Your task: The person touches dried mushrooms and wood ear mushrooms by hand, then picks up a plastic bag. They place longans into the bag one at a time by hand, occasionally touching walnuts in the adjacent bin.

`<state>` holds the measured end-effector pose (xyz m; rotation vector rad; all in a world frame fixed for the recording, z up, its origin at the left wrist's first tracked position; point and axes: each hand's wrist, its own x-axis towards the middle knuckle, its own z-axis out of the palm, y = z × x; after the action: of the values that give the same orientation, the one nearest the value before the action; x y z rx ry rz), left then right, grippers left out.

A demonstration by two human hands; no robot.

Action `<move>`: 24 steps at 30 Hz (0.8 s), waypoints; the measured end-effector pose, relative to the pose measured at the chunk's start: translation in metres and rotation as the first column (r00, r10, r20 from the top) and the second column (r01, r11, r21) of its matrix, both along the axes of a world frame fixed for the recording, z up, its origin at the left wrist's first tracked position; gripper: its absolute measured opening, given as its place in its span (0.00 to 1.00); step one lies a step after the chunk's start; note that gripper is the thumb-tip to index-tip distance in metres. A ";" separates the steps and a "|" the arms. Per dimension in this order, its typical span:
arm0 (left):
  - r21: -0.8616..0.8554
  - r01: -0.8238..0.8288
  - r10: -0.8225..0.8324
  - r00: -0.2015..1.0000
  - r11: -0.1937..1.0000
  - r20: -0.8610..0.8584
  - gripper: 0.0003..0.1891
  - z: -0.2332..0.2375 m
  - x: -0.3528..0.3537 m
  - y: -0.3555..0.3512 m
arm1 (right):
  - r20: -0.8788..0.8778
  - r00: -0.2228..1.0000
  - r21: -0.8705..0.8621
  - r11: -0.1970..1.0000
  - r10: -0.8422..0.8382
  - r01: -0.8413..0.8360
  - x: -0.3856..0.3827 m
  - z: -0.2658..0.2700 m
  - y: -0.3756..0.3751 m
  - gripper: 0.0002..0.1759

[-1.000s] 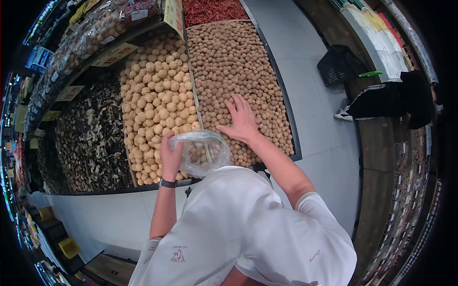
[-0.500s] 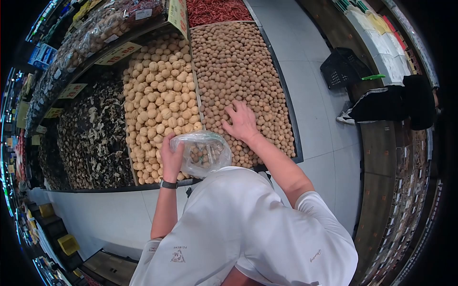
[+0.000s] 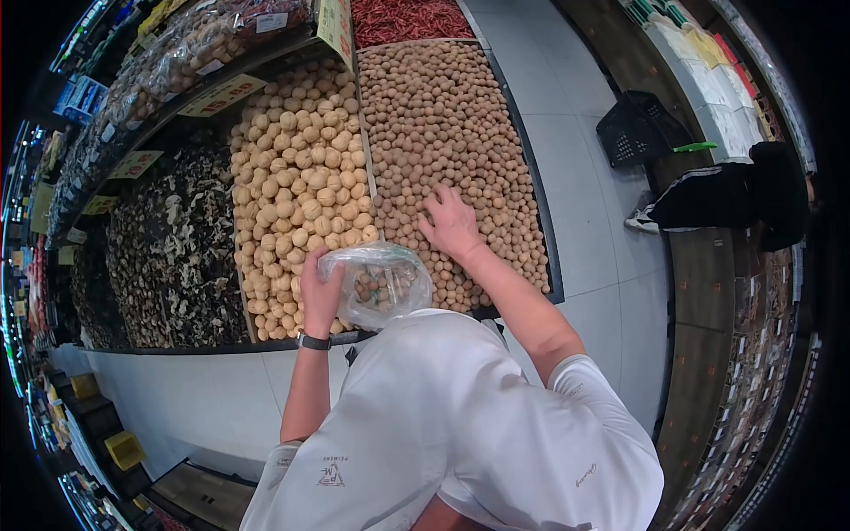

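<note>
A clear plastic bag (image 3: 381, 288) with several round brown items inside is gripped at its left rim by my left hand (image 3: 320, 288); the bag's mouth is open. To the right, my right hand (image 3: 452, 223) rests on a bin of small brown round dried fruits or nuts (image 3: 443, 115), its fingers bent among them; whether a piece is between the fingertips is hidden. Larger pale walnuts (image 3: 305, 159) fill the compartment on the left, beyond a thin divider (image 3: 366, 150).
Dark dried fungus (image 3: 177, 239) lies farther left, below a shelf of bagged goods (image 3: 168, 66) with price signs (image 3: 221, 95). Red dried chilies (image 3: 407, 19) are at the top. Across the aisle, a person in black (image 3: 717, 195) stands near a black basket (image 3: 633, 131).
My right hand has shifted very slightly, its fingers a little closer together. The bag and my left hand are almost where they were.
</note>
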<state>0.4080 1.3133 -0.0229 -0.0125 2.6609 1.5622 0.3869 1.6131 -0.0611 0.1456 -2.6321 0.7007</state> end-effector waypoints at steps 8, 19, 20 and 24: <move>0.044 -0.002 0.002 1.000 0.999 -0.007 0.21 -0.010 0.000 -0.004 | -0.059 0.998 -0.066 0.998 0.018 -0.022 -0.002 -0.003 0.001 0.07; 0.071 -0.006 0.007 1.000 0.997 -0.003 0.21 -0.016 0.000 -0.006 | -0.122 0.987 -0.474 0.880 -0.103 0.033 0.001 0.022 -0.015 0.07; 0.070 -0.007 0.007 1.000 0.998 0.000 0.21 -0.015 0.000 -0.006 | -0.119 0.988 -0.475 0.879 -0.103 0.034 0.003 0.033 -0.023 0.07; 0.019 0.013 -0.012 0.999 1.000 -0.033 0.20 -0.012 -0.001 -0.003 | -0.139 0.969 -0.555 0.794 0.206 -0.248 0.032 0.074 -0.065 0.07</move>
<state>0.4073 1.3103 -0.0354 0.0313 2.6649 1.5981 0.4192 1.5482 0.0127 0.3066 -2.2348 1.5039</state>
